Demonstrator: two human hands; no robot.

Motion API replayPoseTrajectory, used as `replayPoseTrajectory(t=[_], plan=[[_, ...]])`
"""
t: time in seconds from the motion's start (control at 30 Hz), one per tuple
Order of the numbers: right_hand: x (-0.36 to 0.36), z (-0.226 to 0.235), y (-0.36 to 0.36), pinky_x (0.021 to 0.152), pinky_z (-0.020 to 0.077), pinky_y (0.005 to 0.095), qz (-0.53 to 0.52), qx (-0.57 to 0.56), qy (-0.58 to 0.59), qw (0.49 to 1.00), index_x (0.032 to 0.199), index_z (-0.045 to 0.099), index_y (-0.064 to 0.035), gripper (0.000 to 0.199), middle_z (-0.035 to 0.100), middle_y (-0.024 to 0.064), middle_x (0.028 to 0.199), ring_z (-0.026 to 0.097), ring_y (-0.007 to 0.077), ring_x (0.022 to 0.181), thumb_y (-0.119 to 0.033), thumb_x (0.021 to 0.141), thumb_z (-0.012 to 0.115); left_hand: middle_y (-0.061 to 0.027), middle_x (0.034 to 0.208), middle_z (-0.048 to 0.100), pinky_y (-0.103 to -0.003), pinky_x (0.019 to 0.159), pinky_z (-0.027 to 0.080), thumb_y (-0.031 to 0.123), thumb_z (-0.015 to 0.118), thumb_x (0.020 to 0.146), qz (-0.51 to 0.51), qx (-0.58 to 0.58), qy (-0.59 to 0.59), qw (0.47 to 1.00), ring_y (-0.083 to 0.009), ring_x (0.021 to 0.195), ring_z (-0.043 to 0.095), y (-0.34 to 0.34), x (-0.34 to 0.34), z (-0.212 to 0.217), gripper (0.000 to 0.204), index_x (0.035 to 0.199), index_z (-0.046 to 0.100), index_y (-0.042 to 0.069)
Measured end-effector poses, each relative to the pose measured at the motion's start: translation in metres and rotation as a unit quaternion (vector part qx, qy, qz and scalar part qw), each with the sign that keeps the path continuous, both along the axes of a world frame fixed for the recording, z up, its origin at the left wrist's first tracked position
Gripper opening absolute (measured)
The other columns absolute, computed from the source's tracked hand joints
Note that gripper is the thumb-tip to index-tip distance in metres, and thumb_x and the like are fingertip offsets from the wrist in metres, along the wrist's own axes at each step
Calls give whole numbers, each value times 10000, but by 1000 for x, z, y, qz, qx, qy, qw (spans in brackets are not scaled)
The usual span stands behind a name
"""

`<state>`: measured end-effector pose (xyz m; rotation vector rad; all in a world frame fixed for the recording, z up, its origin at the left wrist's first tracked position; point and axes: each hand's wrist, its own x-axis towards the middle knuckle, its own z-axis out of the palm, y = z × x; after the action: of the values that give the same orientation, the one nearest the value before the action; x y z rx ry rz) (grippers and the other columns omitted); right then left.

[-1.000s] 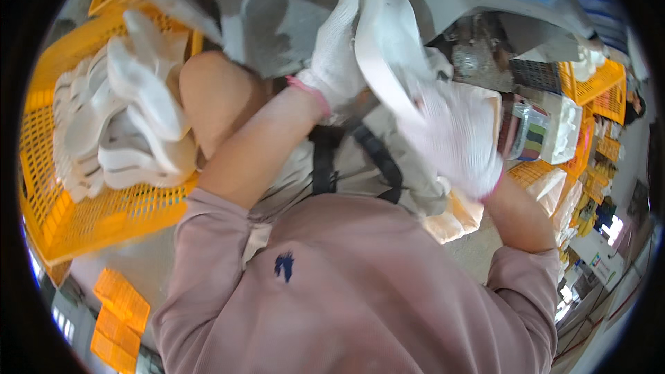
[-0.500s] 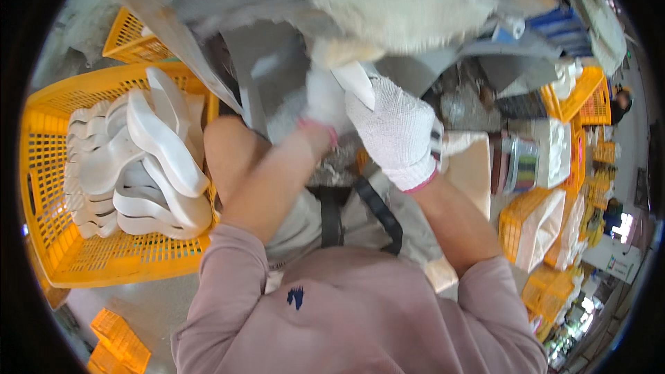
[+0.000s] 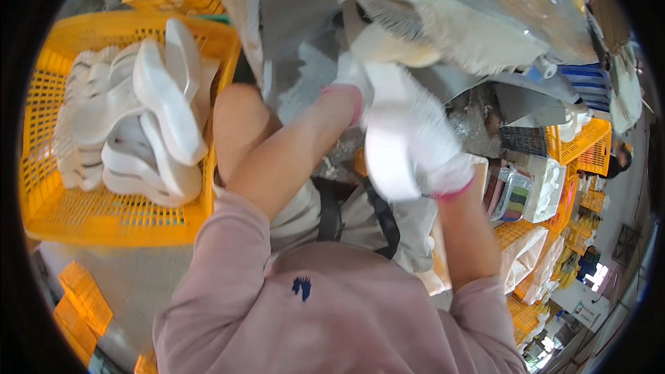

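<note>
head view: looks down over a pink top onto two white-gloved hands raised in front of the body.
right hand (image 3: 422, 138): wrapped around a white sole (image 3: 389, 156), fingers closed over its upper half; the sole hangs long-side down, just beside the wrist.
left hand (image 3: 350, 79): up at the top end of the sole, by a cream fleecy piece (image 3: 388, 45); whether it is pinching or lying flat, i cannot tell, the glove is mostly hidden.
sole position: between both hands, in the air above the lap, well apart from the crate.
doing it well: i judge the grip wants to stay firm on the sole's middle while the left fingers work only at the tip, so the piece does not twist; keep it close to the body and off the fleece edge.
crate (image 3: 104, 218): yellow mesh, to the person's left, holding a loose heap of white soles (image 3: 145, 125).
surface: a grey bench top with clear plastic sheet (image 3: 443, 0) draped above the hands.
room: more yellow crates (image 3: 575, 149) and stacked boxes to the right, a cluttered workshop floor beyond.
</note>
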<state>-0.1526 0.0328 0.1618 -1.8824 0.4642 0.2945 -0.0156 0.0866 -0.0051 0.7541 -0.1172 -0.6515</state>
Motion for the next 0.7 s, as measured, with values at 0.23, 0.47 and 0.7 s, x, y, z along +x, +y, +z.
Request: replayPoseTrajectory(t=[0.23, 0.47, 0.7], plan=[[41, -17, -17, 729, 607, 432, 94, -58, -161, 981, 1166, 718, -42, 326, 724, 166, 985, 730, 378, 844, -200, 881, 722, -116, 1244, 703, -396, 1029, 524, 554, 448, 1060, 11, 10, -46, 999, -288, 1166, 665, -9, 17, 25, 530, 1298, 630, 118], [-56, 7, 35, 1011, 533, 483, 67, -343, -96, 932, 1217, 708, -34, 454, 709, 254, 1208, 665, 460, 1146, -273, 840, 794, -117, 1259, 702, -391, 1036, 516, 569, 443, 1063, -61, -135, 217, 965, -282, 1178, 660, 20, -39, 40, 553, 1310, 631, 111], [-13, 2, 14, 820, 591, 458, 17, -391, -224, 893, 1146, 700, -18, 460, 736, 189, 1008, 732, 407, 932, -290, 804, 846, -119, 1273, 701, -387, 1044, 508, 584, 438, 1067, 47, 37, 40, 997, -276, 1189, 656, 9, -13, 24, 577, 1322, 631, 104]])
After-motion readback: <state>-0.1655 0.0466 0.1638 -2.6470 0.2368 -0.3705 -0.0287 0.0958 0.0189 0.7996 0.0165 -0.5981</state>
